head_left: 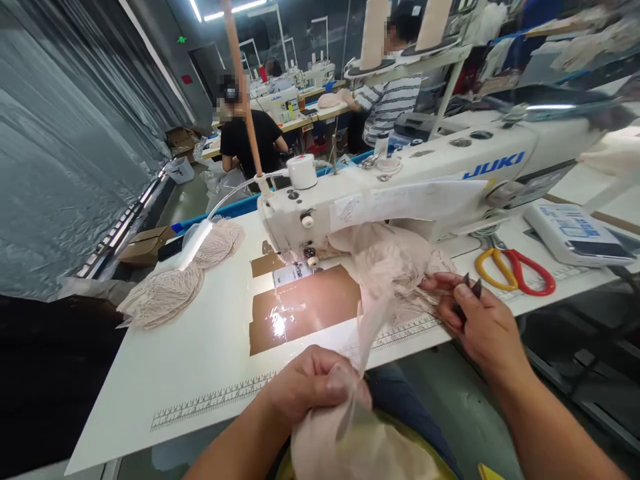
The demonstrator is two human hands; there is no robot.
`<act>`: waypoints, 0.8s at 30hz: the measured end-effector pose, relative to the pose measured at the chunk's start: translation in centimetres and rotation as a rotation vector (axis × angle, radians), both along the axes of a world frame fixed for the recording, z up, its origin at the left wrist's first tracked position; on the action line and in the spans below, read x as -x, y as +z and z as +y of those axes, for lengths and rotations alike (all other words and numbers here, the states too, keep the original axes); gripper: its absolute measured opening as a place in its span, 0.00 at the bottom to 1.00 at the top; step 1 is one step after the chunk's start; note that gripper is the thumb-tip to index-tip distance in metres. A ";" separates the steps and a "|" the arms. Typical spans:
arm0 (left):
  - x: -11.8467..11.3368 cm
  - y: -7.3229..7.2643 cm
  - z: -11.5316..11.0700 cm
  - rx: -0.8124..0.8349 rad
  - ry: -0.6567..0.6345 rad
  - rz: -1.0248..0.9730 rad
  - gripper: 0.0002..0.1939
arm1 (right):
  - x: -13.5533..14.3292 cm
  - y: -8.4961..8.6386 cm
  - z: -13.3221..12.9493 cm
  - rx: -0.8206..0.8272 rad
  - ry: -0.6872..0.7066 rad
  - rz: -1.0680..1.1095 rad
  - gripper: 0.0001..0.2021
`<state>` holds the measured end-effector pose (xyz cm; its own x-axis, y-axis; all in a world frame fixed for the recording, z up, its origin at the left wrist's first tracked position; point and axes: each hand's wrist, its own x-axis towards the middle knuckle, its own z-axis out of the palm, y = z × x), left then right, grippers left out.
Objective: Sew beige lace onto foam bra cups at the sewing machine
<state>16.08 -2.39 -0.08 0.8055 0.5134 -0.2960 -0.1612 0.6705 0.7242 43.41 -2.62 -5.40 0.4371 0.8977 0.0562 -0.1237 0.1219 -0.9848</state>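
Note:
Pale pink sheer fabric (395, 267) lies bunched under the arm of a white sewing machine (420, 180) and runs down over the table's front edge. My left hand (325, 383) pinches this fabric in front of the edge, and more of it hangs below. At the right, my right hand (480, 320) is closed around small dark-tipped tweezers or snips, its fingertips at the bunched fabric. Left of the fabric, brown tape (305, 310) covers part of the table near the needle area.
Scissors (520, 270) with yellow and red handles and a white box (580, 233) lie to the right. Bundles of gathered pale pieces (165, 293) rest at the left. A ruler strip (215, 400) follows the front edge. Two people sit at machines behind.

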 end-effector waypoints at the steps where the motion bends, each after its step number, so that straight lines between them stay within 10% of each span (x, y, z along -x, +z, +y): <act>1: 1.4 -0.4 -0.6 0.006 0.029 -0.017 0.21 | 0.1 0.3 0.0 0.015 -0.014 -0.008 0.13; 6: 8.1 0.3 -2.6 -0.123 0.411 -0.090 0.15 | 1.1 1.5 0.4 -0.030 -0.091 -0.019 0.14; 11: 13.3 1.7 -1.3 -0.538 0.844 0.283 0.10 | 4.8 1.8 0.6 0.033 0.249 -0.138 0.23; 16: 14.6 -0.1 0.6 -0.587 0.496 0.579 0.21 | 11.6 3.9 1.1 0.093 0.772 -0.572 0.18; 24: 14.5 -0.6 0.0 -0.629 0.256 0.553 0.23 | 19.0 4.4 3.4 0.075 1.200 -0.285 0.19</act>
<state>1.54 -2.40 -0.73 0.4678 0.8583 -0.2110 0.2312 0.1116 0.9665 24.37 0.81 -1.02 -0.6841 0.7273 -0.0541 0.1013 0.0214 -0.9946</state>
